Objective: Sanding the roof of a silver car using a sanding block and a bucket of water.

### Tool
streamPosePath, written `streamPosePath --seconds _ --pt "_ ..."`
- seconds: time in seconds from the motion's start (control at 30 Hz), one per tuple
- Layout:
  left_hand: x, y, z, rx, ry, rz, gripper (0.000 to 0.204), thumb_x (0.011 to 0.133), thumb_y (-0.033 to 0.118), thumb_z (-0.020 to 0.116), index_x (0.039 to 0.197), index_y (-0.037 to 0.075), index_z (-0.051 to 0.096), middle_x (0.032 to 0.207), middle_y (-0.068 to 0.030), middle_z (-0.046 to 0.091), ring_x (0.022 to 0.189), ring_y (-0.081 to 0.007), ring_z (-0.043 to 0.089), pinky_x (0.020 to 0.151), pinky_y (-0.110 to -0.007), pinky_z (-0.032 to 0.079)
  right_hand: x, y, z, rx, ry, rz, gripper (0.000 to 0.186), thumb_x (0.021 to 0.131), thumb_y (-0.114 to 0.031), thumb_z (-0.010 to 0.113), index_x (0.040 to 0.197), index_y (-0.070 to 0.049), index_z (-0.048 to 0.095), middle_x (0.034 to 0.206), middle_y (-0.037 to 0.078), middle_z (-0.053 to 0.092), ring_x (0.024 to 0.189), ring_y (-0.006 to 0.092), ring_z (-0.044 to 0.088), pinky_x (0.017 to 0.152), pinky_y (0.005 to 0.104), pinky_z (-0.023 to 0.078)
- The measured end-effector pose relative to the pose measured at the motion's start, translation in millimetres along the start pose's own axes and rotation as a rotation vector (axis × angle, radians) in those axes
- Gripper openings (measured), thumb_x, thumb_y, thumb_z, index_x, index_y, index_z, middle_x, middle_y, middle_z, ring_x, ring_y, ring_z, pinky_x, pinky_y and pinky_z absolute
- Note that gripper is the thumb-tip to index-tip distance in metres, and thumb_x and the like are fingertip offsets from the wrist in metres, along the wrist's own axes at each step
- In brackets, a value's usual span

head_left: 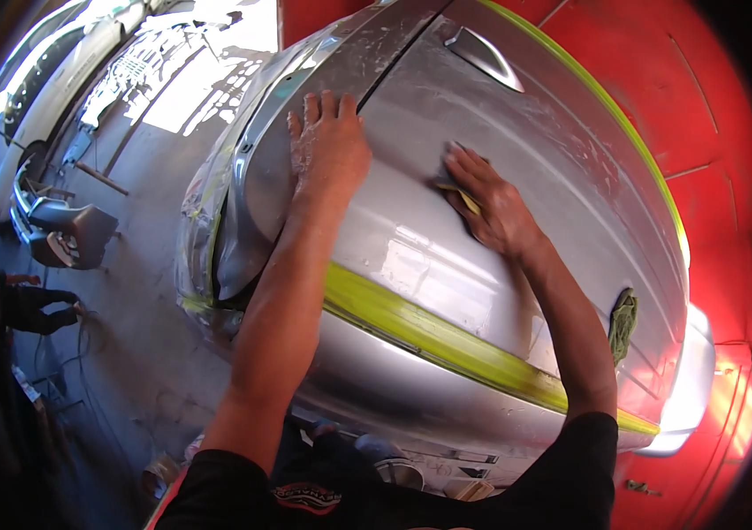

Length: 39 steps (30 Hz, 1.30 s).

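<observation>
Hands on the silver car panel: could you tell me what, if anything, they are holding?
The right hand presses a small yellowish pad flat under its fingers; the left hand holds nothing.

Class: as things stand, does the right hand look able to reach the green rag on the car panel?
Probably yes: the right hand and the rag lie on the same panel, with nothing between.

The car door (447, 256) is dull silver with chalky white smears, crossed by a yellow-green tape strip (429, 331). The sanding pad (457, 190) is yellow, the rag (622, 323) olive green, the wall (712, 106) bright red.
</observation>
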State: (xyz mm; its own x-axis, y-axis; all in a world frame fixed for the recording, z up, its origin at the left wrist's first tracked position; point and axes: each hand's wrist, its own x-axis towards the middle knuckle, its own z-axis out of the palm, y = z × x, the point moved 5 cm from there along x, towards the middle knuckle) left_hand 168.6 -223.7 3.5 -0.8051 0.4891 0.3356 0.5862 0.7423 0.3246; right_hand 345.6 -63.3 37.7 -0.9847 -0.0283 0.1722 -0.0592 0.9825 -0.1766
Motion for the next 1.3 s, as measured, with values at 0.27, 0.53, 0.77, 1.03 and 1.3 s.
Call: streamPosePath --seconds 0.27,0.53,0.77,1.03,1.3 --pt "2 -11 0 -0.053 0.022 0.002 0.042 0.106 0.025 0.051 0.143 0.007 0.053 0.152 -0.0159 0.051 0.146 -0.0388 0.041 0.119 -0.059 0.032 46 -9 21 0.068 0.072 -0.117 0.045 0.101 -0.025 0.063 0.138 -0.001 0.062 0.151 0.018 0.054 0.14 0.0359 0.051 0.12 0.0413 0.039" --pt "2 -5 -1 -0.011 0.02 -0.032 0.042 0.106 0.026 0.05 0.144 0.009 0.053 0.156 -0.0156 0.046 0.149 -0.0373 0.038 0.12 -0.06 0.029 -67 39 -22 0.024 0.006 0.109 0.055 0.092 -0.01 0.07 0.145 0.0 0.055 0.154 0.022 0.049 0.146 0.0415 0.043 0.122 0.0461 0.035" --pt "5 0 -2 -0.019 -0.014 -0.006 0.042 0.106 0.026 0.05 0.144 0.008 0.054 0.155 -0.0171 0.048 0.148 -0.0376 0.039 0.12 -0.059 0.031 120 2 41 -0.029 0.142 -0.12 0.045 0.1 -0.028 0.063 0.134 0.001 0.062 0.143 0.022 0.059 0.137 0.0404 0.052 0.116 0.0432 0.043" --pt "3 -8 -3 0.0 -0.016 -0.021 0.042 0.106 0.027 0.049 0.143 0.008 0.055 0.156 -0.0175 0.047 0.149 -0.0376 0.037 0.12 -0.058 0.03 -57 92 -27 0.028 0.125 0.199 0.048 0.094 -0.008 0.069 0.141 -0.005 0.06 0.151 0.019 0.054 0.142 0.0373 0.049 0.12 0.0425 0.04" --pt "0 1 1 -0.008 -0.024 -0.007 0.04 0.106 0.025 0.05 0.142 0.009 0.056 0.153 -0.0181 0.049 0.149 -0.0385 0.038 0.12 -0.058 0.03 96 36 31 -0.091 0.155 -0.068 0.043 0.099 -0.022 0.062 0.136 0.0 0.061 0.146 0.022 0.056 0.136 0.0403 0.053 0.117 0.0432 0.043"
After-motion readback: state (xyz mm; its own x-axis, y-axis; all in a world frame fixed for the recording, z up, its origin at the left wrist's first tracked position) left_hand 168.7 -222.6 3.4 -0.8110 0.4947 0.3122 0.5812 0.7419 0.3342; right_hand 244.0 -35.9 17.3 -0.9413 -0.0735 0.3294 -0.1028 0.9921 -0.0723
